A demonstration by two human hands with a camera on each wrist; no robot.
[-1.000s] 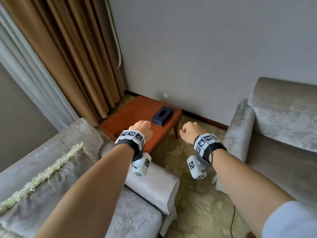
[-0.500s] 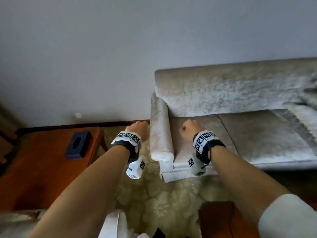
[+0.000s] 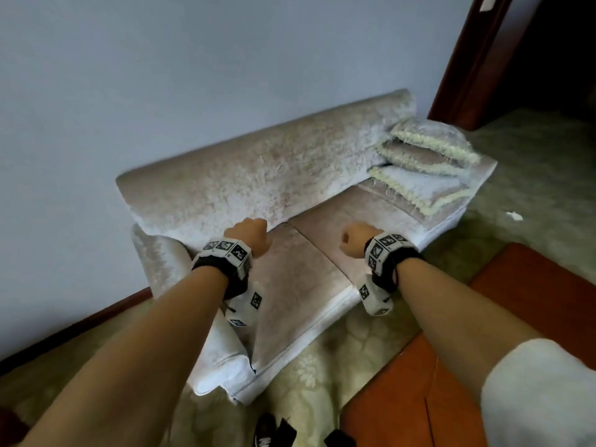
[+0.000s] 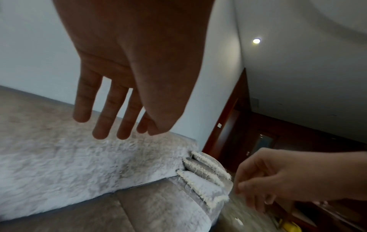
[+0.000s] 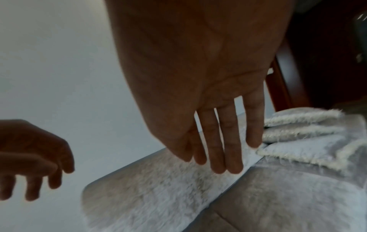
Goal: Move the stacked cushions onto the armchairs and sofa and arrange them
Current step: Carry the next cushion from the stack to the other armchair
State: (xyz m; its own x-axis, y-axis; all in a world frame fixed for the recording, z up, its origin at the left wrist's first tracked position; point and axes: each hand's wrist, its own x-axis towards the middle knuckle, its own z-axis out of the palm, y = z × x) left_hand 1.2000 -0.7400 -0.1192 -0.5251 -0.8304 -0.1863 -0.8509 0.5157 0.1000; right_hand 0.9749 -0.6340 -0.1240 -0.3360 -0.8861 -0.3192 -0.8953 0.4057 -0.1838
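While view is swinging from the corner table onto the sofa (image 3: 258,175), cushions (image 3: 425,159) are coming into sight, stacked at its far right end; left hand (image 3: 250,237) and right hand (image 3: 354,241) are hanging slack, fingers apart, holding nothing; pickup is looking next.

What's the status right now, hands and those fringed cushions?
Left hand open, empty; right hand open, empty. Three grey fringed velvet cushions stacked at far end of grey velvet sofa, untouched. Nothing visibly in the way.

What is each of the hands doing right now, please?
Left hand: open, fingers straight, holding nothing.
Right hand: open, fingers straight, holding nothing.
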